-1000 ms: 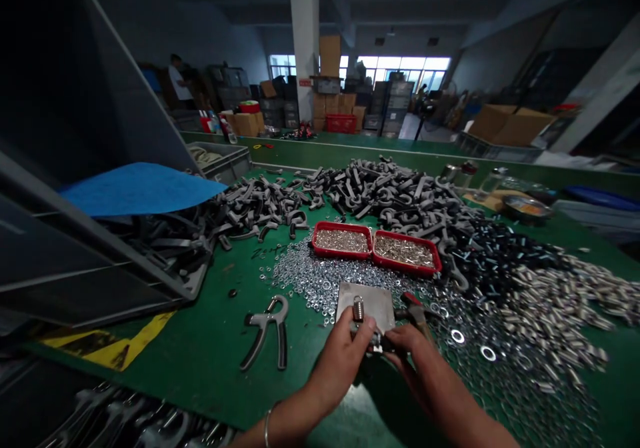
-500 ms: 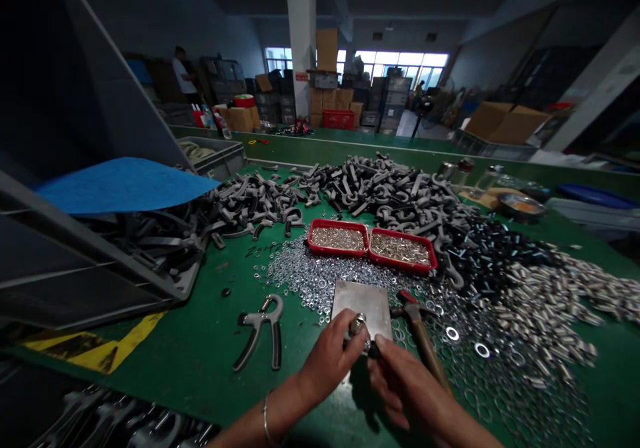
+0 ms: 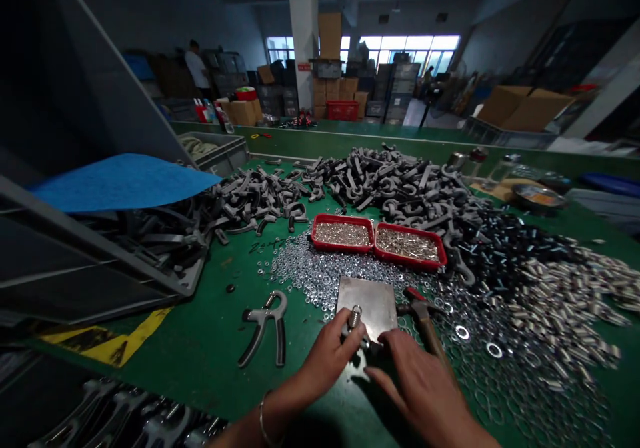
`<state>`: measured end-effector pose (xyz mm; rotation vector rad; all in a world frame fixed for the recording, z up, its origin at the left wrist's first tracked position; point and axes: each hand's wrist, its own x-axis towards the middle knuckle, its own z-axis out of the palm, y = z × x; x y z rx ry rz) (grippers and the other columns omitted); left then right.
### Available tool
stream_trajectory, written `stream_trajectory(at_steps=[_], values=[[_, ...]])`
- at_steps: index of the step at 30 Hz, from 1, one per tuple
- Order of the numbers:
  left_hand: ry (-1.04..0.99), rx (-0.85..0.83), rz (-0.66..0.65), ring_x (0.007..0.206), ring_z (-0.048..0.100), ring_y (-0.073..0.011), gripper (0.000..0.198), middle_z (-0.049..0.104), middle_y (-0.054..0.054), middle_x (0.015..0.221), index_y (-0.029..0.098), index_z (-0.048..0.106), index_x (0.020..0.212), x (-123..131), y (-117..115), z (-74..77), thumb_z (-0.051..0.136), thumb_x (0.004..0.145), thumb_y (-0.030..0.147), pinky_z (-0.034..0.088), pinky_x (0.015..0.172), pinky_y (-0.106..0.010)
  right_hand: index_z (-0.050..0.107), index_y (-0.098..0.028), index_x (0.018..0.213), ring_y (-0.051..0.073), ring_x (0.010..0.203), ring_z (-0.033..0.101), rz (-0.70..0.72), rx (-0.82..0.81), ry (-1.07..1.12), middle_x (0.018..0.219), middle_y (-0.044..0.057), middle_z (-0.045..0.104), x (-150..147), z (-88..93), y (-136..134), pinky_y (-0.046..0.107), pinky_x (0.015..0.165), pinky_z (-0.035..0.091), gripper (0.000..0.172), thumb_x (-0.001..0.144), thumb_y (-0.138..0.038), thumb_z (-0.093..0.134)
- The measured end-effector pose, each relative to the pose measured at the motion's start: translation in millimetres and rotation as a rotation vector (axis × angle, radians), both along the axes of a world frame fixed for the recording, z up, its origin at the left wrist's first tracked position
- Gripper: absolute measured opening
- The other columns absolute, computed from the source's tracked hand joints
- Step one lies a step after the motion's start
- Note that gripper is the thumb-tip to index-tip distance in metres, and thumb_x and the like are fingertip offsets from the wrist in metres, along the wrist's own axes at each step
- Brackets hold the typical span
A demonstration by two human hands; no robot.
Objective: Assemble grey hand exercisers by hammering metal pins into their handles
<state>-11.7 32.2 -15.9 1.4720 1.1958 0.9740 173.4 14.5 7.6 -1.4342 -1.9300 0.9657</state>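
Note:
My left hand [image 3: 330, 351] is closed around a coil spring [image 3: 355, 316], which stands upright out of the fist beside the thumb. A black knob [image 3: 374, 346] juts out to the right of this hand; what joins it to the spring is mostly hidden by my fingers. My right hand [image 3: 423, 388] is beside the knob, its index fingertip close to or touching it, with the thumb spread apart below. Under both hands lies a flat metal plate [image 3: 373, 301]. An assembled hand gripper [image 3: 265, 328] with grey-and-black handles and a spring rests to the left.
A hammer [image 3: 425, 321] lies right of the plate. Two red trays [image 3: 343, 247] of small metal pins stand behind loose nuts [image 3: 295, 268]. Piles of grey handles [image 3: 400, 181], black knobs [image 3: 505, 255], springs [image 3: 570, 301] and rings [image 3: 490, 381] surround them. A grey crate [image 3: 100, 308] stands left.
My right thumb has parted from the fingers that pinched the black knob. The spring in my left hand shows more fully. The view has shifted slightly.

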Motion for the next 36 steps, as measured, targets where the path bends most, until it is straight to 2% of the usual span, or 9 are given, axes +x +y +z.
stream_trajectory(at_steps=[2, 6, 11, 16, 20, 22, 25, 30, 36], values=[[-0.004, 0.029, -0.027, 0.078, 0.056, -0.0157, 0.027, 0.060, 0.000, 0.084, 0.019, 0.055, 0.091, 0, -2, 2.3, 0.046, 0.098, 0.044, 0.042, 0.074, -0.026, 0.059, -0.021, 0.076, 0.022, 0.067, 0.059, 0.017, -0.134, 0.088, 0.074, 0.007, 0.064, -5, 1.8, -2, 0.035, 0.063, 0.048, 0.054, 0.086, -0.073, 0.046], [0.064, 0.154, -0.169, 0.082, 0.056, -0.0173, 0.025, 0.062, -0.004, 0.088, 0.018, 0.058, 0.095, -3, -4, 5.2, 0.046, 0.097, 0.041, 0.042, 0.078, -0.028, 0.056, -0.020, 0.080, 0.011, 0.034, 0.040, 0.202, -0.819, 0.410, 0.055, 0.000, 0.056, -10, -3.7, -5, 0.024, 0.037, 0.032, 0.071, 0.093, -0.073, 0.011], [0.081, 0.060, -0.027, 0.079, 0.055, -0.0169, 0.023, 0.059, -0.002, 0.083, 0.020, 0.056, 0.091, 3, -1, 2.8, 0.045, 0.099, 0.039, 0.042, 0.074, -0.027, 0.062, -0.021, 0.088, 0.019, 0.070, 0.059, 0.040, -0.114, 0.158, 0.083, 0.008, 0.067, -2, -9.7, -1, 0.028, 0.061, 0.045, 0.045, 0.083, -0.066, 0.059], [0.030, 0.314, -0.126, 0.105, 0.054, -0.0200, 0.019, 0.056, -0.009, 0.108, 0.019, 0.056, 0.099, 9, 1, 6.0, 0.042, 0.100, 0.032, 0.042, 0.095, -0.032, 0.061, -0.019, 0.084, 0.014, 0.039, 0.044, 0.205, -0.591, 0.244, 0.056, 0.001, 0.057, 2, -14.7, 1, 0.027, 0.041, 0.036, 0.069, 0.098, -0.065, 0.011], [0.071, 0.249, 0.016, 0.096, 0.055, -0.0182, 0.019, 0.055, -0.007, 0.099, 0.019, 0.053, 0.099, 17, 4, 2.2, 0.037, 0.103, 0.028, 0.044, 0.091, -0.032, 0.061, -0.021, 0.088, 0.019, 0.073, 0.058, 0.027, -0.163, 0.173, 0.088, 0.007, 0.065, 5, -16.4, 3, 0.029, 0.063, 0.047, 0.048, 0.083, -0.068, 0.058], [0.064, 0.267, 0.081, 0.094, 0.055, -0.0177, 0.018, 0.055, -0.006, 0.097, 0.019, 0.050, 0.098, 20, 4, -0.5, 0.035, 0.103, 0.026, 0.045, 0.089, -0.032, 0.057, -0.021, 0.083, 0.015, 0.058, 0.053, 0.034, -0.278, 0.241, 0.069, 0.002, 0.059, 4, -18.3, 2, 0.027, 0.056, 0.046, 0.051, 0.090, -0.070, 0.045], [0.101, 0.422, -0.027, 0.099, 0.055, -0.0177, 0.012, 0.054, -0.007, 0.104, 0.019, 0.050, 0.099, 21, 4, -2.9, 0.040, 0.102, 0.025, 0.045, 0.092, -0.032, 0.054, -0.020, 0.082, 0.010, 0.032, 0.033, 0.176, -0.632, 0.342, 0.047, -0.005, 0.045, 4, -19.0, 1, 0.023, 0.037, 0.034, 0.068, 0.098, -0.066, 0.007], [0.140, 0.404, 0.018, 0.099, 0.055, -0.0171, 0.012, 0.053, -0.007, 0.104, 0.019, 0.048, 0.101, 19, 6, -10.0, 0.036, 0.102, 0.022, 0.045, 0.092, -0.032, 0.058, -0.021, 0.085, 0.018, 0.074, 0.057, 0.001, -0.191, 0.179, 0.087, 0.007, 0.062, 5, -16.7, 4, 0.028, 0.063, 0.048, 0.049, 0.085, -0.070, 0.054], [0.179, 0.484, -0.099, 0.095, 0.055, -0.0171, 0.010, 0.053, -0.007, 0.102, 0.020, 0.047, 0.099, 17, 1, -18.8, 0.039, 0.101, 0.023, 0.047, 0.087, -0.031, 0.059, -0.021, 0.088, 0.012, 0.046, 0.046, 0.085, -0.474, 0.330, 0.064, -0.001, 0.057, 2, -22.2, -3, 0.024, 0.046, 0.043, 0.055, 0.096, -0.068, 0.031]])
